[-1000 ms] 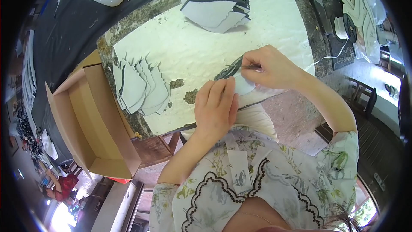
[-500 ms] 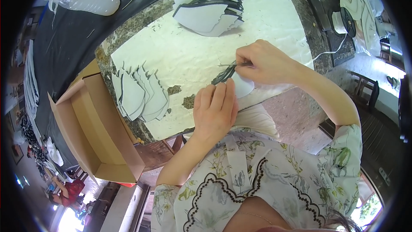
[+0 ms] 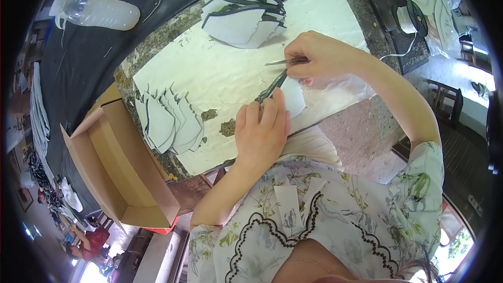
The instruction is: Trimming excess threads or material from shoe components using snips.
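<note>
A white curved piece with dark edging [image 3: 294, 97] lies near the front edge of the pale sheet. My left hand [image 3: 262, 133] is closed on its lower left part, bent fingertips pressing the dark edging down. Just beyond the piece's upper end, my right hand [image 3: 319, 57] is closed around a slim pointed metal tool [image 3: 277, 63]. The tool points left above the sheet; its far end is hidden in my fist. A stack of similar dark-edged pieces [image 3: 230, 27] rests at the back. More white pieces [image 3: 157, 120] fan out at the left.
An open cardboard box [image 3: 123, 165] stands off the board's left edge. The pale sheet [image 3: 325, 15] covers the speckled board. A cloudy plastic bottle [image 3: 107, 11] lies on black cloth at the back left. A white thread spool [image 3: 402, 22] sits at the right, beside a dark fixture.
My right hand has lifted away from the piece with the metal tool, moving slightly up and left. My left fingers have spread a little. The whole view has shifted slightly.
</note>
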A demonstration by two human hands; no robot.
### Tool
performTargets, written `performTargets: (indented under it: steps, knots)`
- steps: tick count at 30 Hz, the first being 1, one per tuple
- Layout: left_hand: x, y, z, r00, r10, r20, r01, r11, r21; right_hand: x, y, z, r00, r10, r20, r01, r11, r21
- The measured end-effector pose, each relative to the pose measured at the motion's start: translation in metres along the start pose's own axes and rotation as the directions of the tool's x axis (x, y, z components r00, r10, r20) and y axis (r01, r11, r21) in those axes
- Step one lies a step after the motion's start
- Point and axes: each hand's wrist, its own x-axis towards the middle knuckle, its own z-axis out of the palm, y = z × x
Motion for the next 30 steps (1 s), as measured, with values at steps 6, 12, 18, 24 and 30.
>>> performTargets:
  steps: [6,12,18,24,30]
  knots:
    - [0.01,-0.003,-0.005,0.998,0.036,0.045,-0.037,0.999,0.022,0.001,-0.003,0.004,0.999,0.003,-0.054,-0.008,0.996,-0.088]
    - [0.02,-0.004,-0.009,0.99,0.05,0.129,-0.048,0.999,-0.022,0.0,0.006,-0.013,0.998,0.031,-0.045,-0.032,0.999,-0.018]
    - [0.032,-0.003,-0.015,0.979,0.054,0.199,-0.037,0.996,-0.085,0.0,0.011,-0.01,0.997,0.039,-0.061,-0.042,0.998,-0.041]
    - [0.036,-0.003,-0.016,0.974,0.055,0.222,-0.036,0.995,-0.09,-0.004,0.012,-0.007,0.996,-0.017,-0.085,0.008,0.994,-0.111]
    - [0.039,-0.002,-0.016,0.974,0.071,0.214,-0.052,0.994,-0.093,-0.013,0.003,0.008,0.972,-0.067,-0.224,-0.065,0.843,-0.533]
